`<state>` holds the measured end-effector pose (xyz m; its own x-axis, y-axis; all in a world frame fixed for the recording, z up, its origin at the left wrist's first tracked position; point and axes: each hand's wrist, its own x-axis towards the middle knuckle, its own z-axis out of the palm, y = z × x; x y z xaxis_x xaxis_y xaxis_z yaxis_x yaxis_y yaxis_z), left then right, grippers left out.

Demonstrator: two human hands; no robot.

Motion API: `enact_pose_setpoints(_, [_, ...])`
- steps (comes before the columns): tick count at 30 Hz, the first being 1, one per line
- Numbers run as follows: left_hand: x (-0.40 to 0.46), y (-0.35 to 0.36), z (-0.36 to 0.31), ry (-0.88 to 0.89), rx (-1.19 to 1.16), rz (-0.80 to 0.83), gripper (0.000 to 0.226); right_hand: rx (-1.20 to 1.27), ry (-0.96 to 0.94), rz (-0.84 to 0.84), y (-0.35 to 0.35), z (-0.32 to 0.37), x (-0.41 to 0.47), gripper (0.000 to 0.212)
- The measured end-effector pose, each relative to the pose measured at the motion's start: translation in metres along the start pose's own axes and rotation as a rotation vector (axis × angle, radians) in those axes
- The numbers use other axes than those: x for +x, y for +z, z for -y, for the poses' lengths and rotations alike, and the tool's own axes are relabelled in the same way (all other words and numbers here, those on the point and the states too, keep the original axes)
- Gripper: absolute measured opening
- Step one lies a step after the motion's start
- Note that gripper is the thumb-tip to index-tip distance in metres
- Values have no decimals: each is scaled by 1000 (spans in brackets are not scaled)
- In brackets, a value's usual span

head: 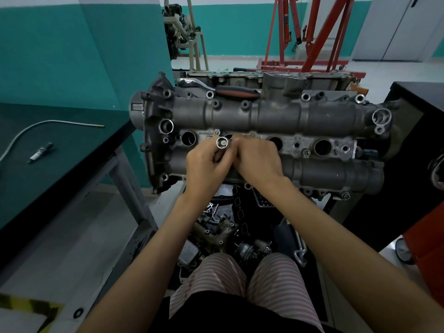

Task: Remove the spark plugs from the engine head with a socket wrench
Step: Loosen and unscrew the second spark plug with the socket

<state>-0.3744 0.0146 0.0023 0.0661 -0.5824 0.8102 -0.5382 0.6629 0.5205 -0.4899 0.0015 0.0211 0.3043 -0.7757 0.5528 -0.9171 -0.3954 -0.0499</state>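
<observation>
A person stands over a grey cast-metal engine head [264, 114] that lies lengthwise across the view, seen from a camera on their head looking down. Along the middle of the engine head runs a row of round, dark spark plug wells [323, 147]. Both bare hands meet above the second well from the left. The left hand [204, 167] has its fingers curled round a shiny silver tubular socket [222, 142], whose open round end faces up toward the camera. The right hand [258, 159] is just beside it, touching the left, with fingers bent toward the socket; whether it actually grips the socket or something below it cannot be told, since the fingertips are hidden. A socket wrench with a chrome shaft and a black and orange handle [236, 92] lies along the far edge of the engine head, well apart from both hands. On a dark green workbench [72, 152] to the left lies one loose spark plug [40, 152] with a white insulator, and near it a thin curved metal tube [48, 123]. A red steel engine hoist [312, 32] stands on the floor behind.
</observation>
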Motion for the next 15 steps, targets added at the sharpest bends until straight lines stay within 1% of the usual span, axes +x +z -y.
enact_pose_setpoints(3, [-2,-1,1,-39,-33,35,34,-54,-6,-8,2,1,0,22])
enact_pose_setpoints(5, [-3,0,1,-67,-40,48,32,-23,-10,-23,1,2,-1,20])
enact_pose_setpoints(7, [-2,1,1,-83,-35,30,31,28,-10,-44,-1,3,-1,21])
enact_pose_setpoints(9, [0,2,1,-79,-20,15,36,52,-7,-60,-2,4,-2,26])
enact_pose_setpoints(12, [1,2,2,-51,-11,2,46,9,-5,-31,-1,2,-1,29])
enact_pose_setpoints(15, [1,2,1,-21,-14,-3,42,5,-5,-22,1,0,0,26])
